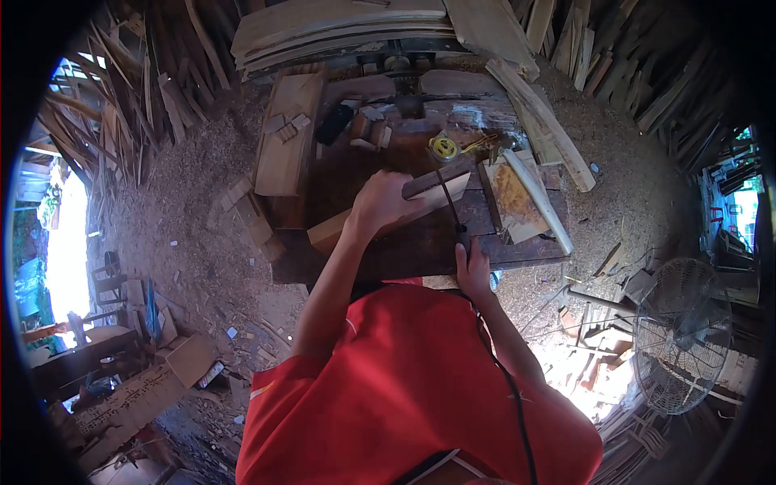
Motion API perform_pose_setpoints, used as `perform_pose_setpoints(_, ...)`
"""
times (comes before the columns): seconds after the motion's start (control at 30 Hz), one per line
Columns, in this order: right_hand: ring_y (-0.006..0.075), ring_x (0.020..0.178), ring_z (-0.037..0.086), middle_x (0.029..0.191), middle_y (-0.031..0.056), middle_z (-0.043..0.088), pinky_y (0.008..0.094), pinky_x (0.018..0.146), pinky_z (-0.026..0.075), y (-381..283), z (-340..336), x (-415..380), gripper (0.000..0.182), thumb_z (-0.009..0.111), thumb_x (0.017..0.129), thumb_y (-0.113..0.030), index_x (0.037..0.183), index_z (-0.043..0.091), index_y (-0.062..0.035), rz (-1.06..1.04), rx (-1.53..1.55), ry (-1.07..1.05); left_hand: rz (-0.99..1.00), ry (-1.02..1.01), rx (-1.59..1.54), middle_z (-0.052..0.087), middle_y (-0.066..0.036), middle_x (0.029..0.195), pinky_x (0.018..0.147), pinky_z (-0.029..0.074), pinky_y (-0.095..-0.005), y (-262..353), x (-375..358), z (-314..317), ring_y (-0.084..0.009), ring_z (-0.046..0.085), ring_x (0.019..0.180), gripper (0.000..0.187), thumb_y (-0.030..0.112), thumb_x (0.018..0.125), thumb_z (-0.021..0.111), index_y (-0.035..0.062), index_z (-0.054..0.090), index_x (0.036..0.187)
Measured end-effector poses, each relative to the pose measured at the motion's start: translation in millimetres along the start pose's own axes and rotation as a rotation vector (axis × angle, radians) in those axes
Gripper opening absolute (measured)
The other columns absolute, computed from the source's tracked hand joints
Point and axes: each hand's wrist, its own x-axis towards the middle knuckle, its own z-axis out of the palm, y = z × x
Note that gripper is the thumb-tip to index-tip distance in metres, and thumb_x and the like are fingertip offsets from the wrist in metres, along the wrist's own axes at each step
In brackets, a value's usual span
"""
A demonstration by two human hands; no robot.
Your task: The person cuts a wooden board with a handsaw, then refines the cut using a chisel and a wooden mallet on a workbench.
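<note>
My left hand (pixel 381 199) is closed around a dark-faced wood piece (pixel 440 182), which lies slantwise on the dark workbench (pixel 347 263). Beside it is a longer pale wood piece (pixel 327 232), partly hidden by my left wrist. A thin dark rod (pixel 449 200) crosses the wood, its lower end close to my right hand (pixel 474 265). That hand is at the bench's front edge, its thumb a little apart from the fingers; I see nothing clearly held in it. A yellow tape measure (pixel 444 147) lies behind the wood.
Small wood blocks (pixel 371 129) and a black object (pixel 335 124) lie farther back. Boards (pixel 533 202) rest at the bench's right, and a thick plank (pixel 283 158) at its left. A wire-caged fan (pixel 683 335) stands at right. Stacked boards (pixel 347 32) are beyond the bench.
</note>
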Motion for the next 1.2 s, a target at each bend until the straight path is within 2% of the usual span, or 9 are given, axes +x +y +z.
perform_pose_setpoints(0.17, 0.0560, 0.081, 0.070, 0.084, 0.0350, 0.069, 0.0604, 0.067, 0.053, -9.9, -3.2, 6.4, 0.055, 0.055, 0.110, -0.032, 0.149, 0.048, 0.0050, 0.062, -0.011, -0.094, -0.012, 0.023, 0.021, 0.077, -0.023, 0.092, 0.084, 0.060, -0.0485, 9.1, -9.6, 5.5, -0.0412, 0.075, 0.089, 0.046, 0.043, 0.080, 0.086, 0.0035, 0.080, 0.103)
perform_pose_setpoints(0.37, 0.0550, 0.077, 0.069, 0.080, 0.0329, 0.069, 0.0601, 0.065, 0.052, 2.9, 0.0, -1.5, 0.053, 0.055, 0.110, -0.031, 0.147, 0.049, 0.0063, -0.014, 0.018, -0.037, -0.041, -0.047, 0.030, 0.077, -0.021, 0.094, 0.085, 0.061, -0.0492, 15.1, -10.1, 2.4, -0.0414, 0.075, 0.090, 0.041, 0.041, 0.080, 0.086, 0.0073, 0.081, 0.102)
perform_pose_setpoints(0.47, 0.0555, 0.077, 0.068, 0.084, 0.0313, 0.070, 0.0593, 0.066, 0.051, -12.6, -3.0, 1.3, 0.042, 0.054, 0.110, -0.027, 0.133, 0.058, 0.0082, 0.033, -0.019, -0.024, -0.036, -0.030, 0.022, 0.077, -0.021, 0.093, 0.084, 0.060, -0.0493, 17.4, -10.1, -3.2, -0.0413, 0.075, 0.090, 0.041, 0.042, 0.079, 0.086, 0.0079, 0.081, 0.102)
perform_pose_setpoints(0.67, 0.0538, 0.076, 0.069, 0.082, 0.0315, 0.069, 0.0572, 0.062, 0.051, -6.0, 4.0, -10.0, 0.039, 0.055, 0.110, -0.025, 0.131, 0.058, 0.0084, -0.032, -0.022, 0.094, -0.024, 0.005, 0.006, 0.077, -0.021, 0.092, 0.085, 0.061, -0.0487, 13.2, -8.8, -2.7, -0.0413, 0.074, 0.090, 0.042, 0.042, 0.079, 0.085, 0.0077, 0.082, 0.104)
perform_pose_setpoints(0.77, 0.0543, 0.072, 0.068, 0.076, 0.0334, 0.067, 0.0601, 0.059, 0.051, -5.1, -0.3, -6.6, 0.041, 0.057, 0.109, -0.027, 0.130, 0.055, 0.0088, 0.007, -0.038, 0.046, -0.006, 0.007, -0.018, 0.076, -0.024, 0.092, 0.084, 0.061, -0.0474, 5.5, -4.9, 1.0, -0.0427, 0.074, 0.091, 0.047, 0.043, 0.080, 0.085, 0.0038, 0.080, 0.106)
perform_pose_setpoints(0.87, 0.0528, 0.075, 0.069, 0.084, 0.0314, 0.070, 0.0556, 0.060, 0.052, 1.4, 0.5, -6.1, 0.039, 0.056, 0.110, -0.024, 0.132, 0.058, 0.0079, 0.077, -0.098, 0.009, 0.009, 0.019, 0.022, 0.076, -0.023, 0.092, 0.084, 0.061, -0.0469, 1.9, -4.4, 5.4, -0.0422, 0.074, 0.091, 0.046, 0.041, 0.080, 0.085, 0.0041, 0.081, 0.106)
perform_pose_setpoints(0.97, 0.0528, 0.075, 0.069, 0.084, 0.0312, 0.070, 0.0563, 0.061, 0.052, -3.5, 0.2, -2.6, 0.038, 0.056, 0.110, -0.024, 0.133, 0.058, 0.0068, 0.033, -0.058, 0.023, -0.021, -0.001, 0.009, 0.077, -0.022, 0.096, 0.089, 0.060, -0.0493, 10.2, -7.2, -0.6, -0.0426, 0.074, 0.094, 0.045, 0.042, 0.080, 0.084, 0.0053, 0.081, 0.106)
perform_pose_setpoints(1.07, 0.0547, 0.075, 0.069, 0.080, 0.0323, 0.069, 0.0606, 0.061, 0.053, -7.7, 1.5, 1.5, 0.039, 0.055, 0.110, -0.028, 0.129, 0.056, 0.0052, -0.004, -0.057, 0.050, -0.001, 0.025, 0.013, 0.077, -0.022, 0.095, 0.085, 0.061, -0.0466, 8.5, -7.7, 2.7, -0.0410, 0.075, 0.092, 0.046, 0.040, 0.079, 0.086, 0.0045, 0.081, 0.107)
perform_pose_setpoints(1.2, 0.0552, 0.076, 0.069, 0.082, 0.0331, 0.069, 0.0608, 0.062, 0.053, -5.8, 0.4, 2.7, 0.042, 0.055, 0.110, -0.029, 0.134, 0.055, 0.0055, 0.025, -0.059, 0.009, -0.033, -0.007, 0.004, 0.077, -0.023, 0.097, 0.086, 0.061, -0.0465, 7.5, -6.6, 3.5, -0.0408, 0.075, 0.093, 0.047, 0.040, 0.079, 0.086, 0.0044, 0.081, 0.108)
